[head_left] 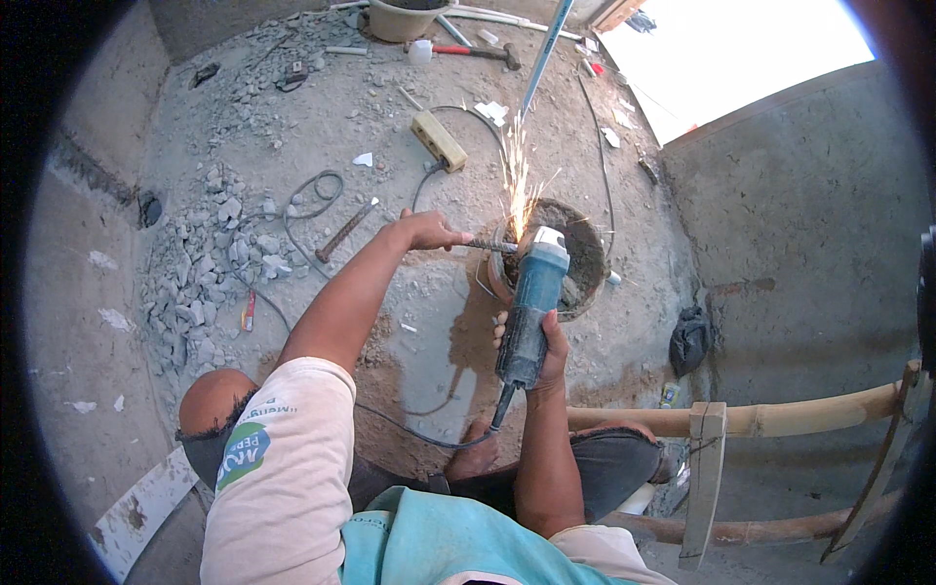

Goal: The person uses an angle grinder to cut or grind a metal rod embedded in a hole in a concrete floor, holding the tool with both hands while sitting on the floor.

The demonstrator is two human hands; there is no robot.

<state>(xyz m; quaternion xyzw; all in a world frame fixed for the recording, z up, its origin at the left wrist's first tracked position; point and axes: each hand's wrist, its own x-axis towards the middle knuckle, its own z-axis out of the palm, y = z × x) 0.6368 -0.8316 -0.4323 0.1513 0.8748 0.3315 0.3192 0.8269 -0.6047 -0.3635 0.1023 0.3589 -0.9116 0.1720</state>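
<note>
My left hand (431, 231) is closed around one end of a ribbed steel rod (490, 245), held roughly level with its far end at the grinder's head. My right hand (549, 349) grips the body of a blue angle grinder (539, 292), which points away from me. A bright stream of sparks (519, 180) flies off where the disc meets the rod. The disc itself is mostly hidden. Beneath the grinder's head stands a round bucket (588, 244) with grey, crusted material inside. The grinder's cord (429, 441) runs from its rear end toward the left.
A yellowish extension socket (439, 141) lies ahead with its cable. A chisel-like metal bar (346, 230) and broken rubble (210, 263) are at left. A red-handled hammer (478, 52) lies near a tub (406, 18). A bamboo ladder (770, 417) is at right, near a black bag (690, 341).
</note>
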